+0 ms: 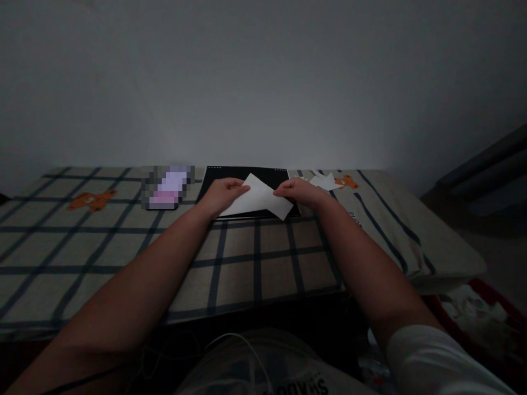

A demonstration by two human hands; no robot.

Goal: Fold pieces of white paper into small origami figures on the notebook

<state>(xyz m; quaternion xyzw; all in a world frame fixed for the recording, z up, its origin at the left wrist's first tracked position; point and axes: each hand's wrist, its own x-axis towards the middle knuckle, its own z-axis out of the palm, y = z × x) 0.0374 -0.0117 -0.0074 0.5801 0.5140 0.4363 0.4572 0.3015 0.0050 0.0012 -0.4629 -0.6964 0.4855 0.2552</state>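
A white sheet of paper, folded or tilted, lies over a black board near the far edge of the bed. My left hand grips the paper's left side with its fingers closed on the edge. From the other side, my right hand pinches the paper's right part. Both forearms reach forward across the checked cover.
The bed cover is beige with dark blue checks and orange bear prints. A blurred pink and lilac object lies left of the board. Small white paper pieces lie to the right. A plain wall stands behind.
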